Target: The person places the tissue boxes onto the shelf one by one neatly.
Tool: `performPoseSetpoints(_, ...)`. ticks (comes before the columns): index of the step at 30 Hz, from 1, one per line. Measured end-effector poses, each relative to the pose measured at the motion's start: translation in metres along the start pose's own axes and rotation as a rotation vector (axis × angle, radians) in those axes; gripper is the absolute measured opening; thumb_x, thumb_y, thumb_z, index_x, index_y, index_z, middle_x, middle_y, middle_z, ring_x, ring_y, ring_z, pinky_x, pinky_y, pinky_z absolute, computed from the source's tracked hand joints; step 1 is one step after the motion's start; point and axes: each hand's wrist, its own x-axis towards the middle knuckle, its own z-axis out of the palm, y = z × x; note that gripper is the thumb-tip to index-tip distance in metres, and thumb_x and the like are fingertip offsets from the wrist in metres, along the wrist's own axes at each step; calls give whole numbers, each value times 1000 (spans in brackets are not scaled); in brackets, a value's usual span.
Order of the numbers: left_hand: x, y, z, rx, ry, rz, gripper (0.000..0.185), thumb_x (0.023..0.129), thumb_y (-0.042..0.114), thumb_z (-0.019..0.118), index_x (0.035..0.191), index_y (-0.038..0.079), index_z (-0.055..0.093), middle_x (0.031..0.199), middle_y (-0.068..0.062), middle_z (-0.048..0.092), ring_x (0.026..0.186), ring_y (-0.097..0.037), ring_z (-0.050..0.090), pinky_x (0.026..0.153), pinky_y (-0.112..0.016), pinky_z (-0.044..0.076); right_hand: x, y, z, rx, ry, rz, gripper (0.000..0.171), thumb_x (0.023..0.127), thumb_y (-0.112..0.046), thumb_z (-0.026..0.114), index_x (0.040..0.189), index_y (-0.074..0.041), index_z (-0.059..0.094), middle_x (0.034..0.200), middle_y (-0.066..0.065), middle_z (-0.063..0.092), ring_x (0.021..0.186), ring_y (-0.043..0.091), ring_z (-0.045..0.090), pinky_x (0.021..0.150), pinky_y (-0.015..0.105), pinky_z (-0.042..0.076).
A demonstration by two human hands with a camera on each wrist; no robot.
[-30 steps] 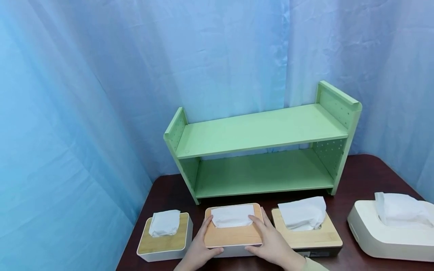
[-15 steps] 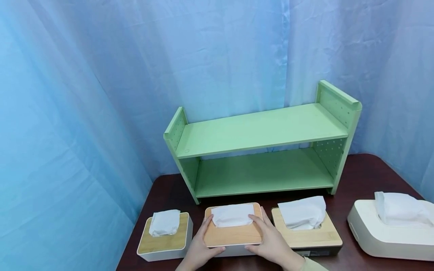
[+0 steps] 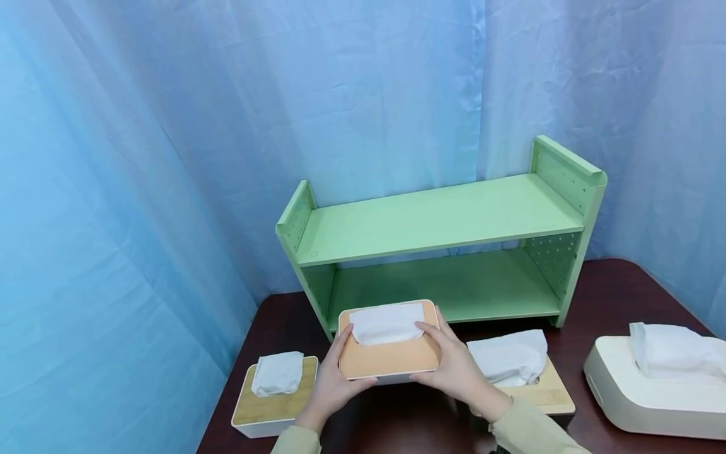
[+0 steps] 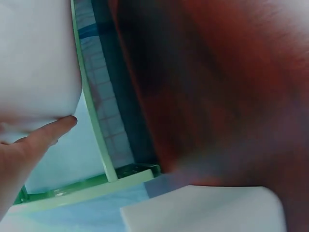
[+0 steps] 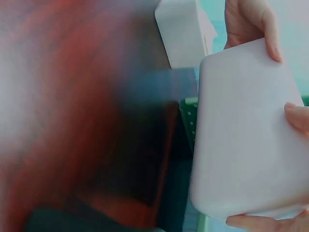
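Note:
A tissue box (image 3: 388, 360) with a peach wood-look lid, white sides and a white tissue on top is off the table, in front of the green shelf. My left hand (image 3: 333, 386) grips its left side, thumb at the front edge and fingers on the lid. Its right side is held by my right hand (image 3: 457, 368) in the same way. In the right wrist view the box's pale underside (image 5: 244, 135) faces the camera, with fingers at its edges. The left wrist view shows part of that underside (image 4: 36, 53) and one finger (image 4: 48, 135) against it.
The two-tier green shelf (image 3: 437, 221) stands at the back of the dark table (image 3: 420, 419). Another wood-lidded tissue box (image 3: 272, 410) sits at left. To the right are a dark-based one (image 3: 544, 384) and a large cream one (image 3: 641, 391). Blue curtains (image 3: 368, 94) hang behind.
Both hands have lifted the peach-lidded tissue box from the table and moved it slightly forward, towards the shelf. It now overlaps the shelf's lower edge in view. The other boxes stay put.

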Motion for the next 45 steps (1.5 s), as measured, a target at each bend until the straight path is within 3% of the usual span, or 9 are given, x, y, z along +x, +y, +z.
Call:
performPoseSetpoints(5, 18, 7, 0, -3, -29, -13, 100, 68, 28, 86, 150, 23, 29, 152, -13, 32, 135, -29, 37, 105, -48, 36, 16, 6, -7, 19, -14, 4, 84, 64, -18, 87, 137, -7, 48, 157, 21, 7, 135, 44, 32, 84, 38, 51)
performPoseSetpoints(13, 39, 2, 7, -40, -51, -16, 98, 70, 24, 84, 150, 25, 27, 153, -15, 28, 135, -32, 36, 105, -50, 36, 34, 22, -9, 39, -9, 21, 86, 63, -23, 88, 138, -7, 47, 157, 23, 7, 138, 45, 26, 92, 49, 46)
performPoseSetpoints(19, 39, -1, 12, -64, -55, -66, 99, 70, 16, 84, 150, 21, 27, 153, -17, 27, 134, -33, 36, 105, -50, 35, 38, 31, -8, 31, -49, 33, 88, 63, -25, 89, 138, -7, 47, 156, 24, 8, 138, 46, 23, 97, 54, 41)
performPoseSetpoints(25, 33, 27, 5, -70, -57, -61, 95, 71, 12, 83, 149, 6, 28, 150, -24, 31, 131, -37, 39, 105, -52, 35, 43, 31, -9, 31, -57, 26, 88, 63, -27, 89, 138, -7, 47, 156, 24, 8, 138, 46, 22, 96, 54, 41)
performPoseSetpoints(29, 34, 31, 2, -91, -66, -65, 95, 72, 11, 82, 149, 7, 28, 151, -23, 29, 133, -37, 38, 105, -51, 35, 45, 31, -10, 32, -78, 27, 88, 65, -27, 88, 140, -8, 45, 156, 25, 7, 139, 46, 21, 99, 56, 39)
performPoseSetpoints(36, 51, -8, 8, -89, -41, -60, 98, 71, 23, 84, 150, 19, 27, 153, -18, 27, 132, -33, 40, 104, -49, 37, 53, 31, -15, 30, -123, 17, 86, 68, -27, 85, 141, -8, 43, 155, 28, 9, 138, 49, 19, 101, 62, 33)
performPoseSetpoints(45, 60, -7, 6, -41, 36, -58, 93, 72, 30, 83, 148, 12, 32, 151, -14, 34, 134, -32, 40, 107, -47, 35, 64, 28, -14, 8, -81, 28, 84, 67, -30, 86, 138, -5, 48, 153, 30, 16, 137, 48, 23, 102, 59, 34)
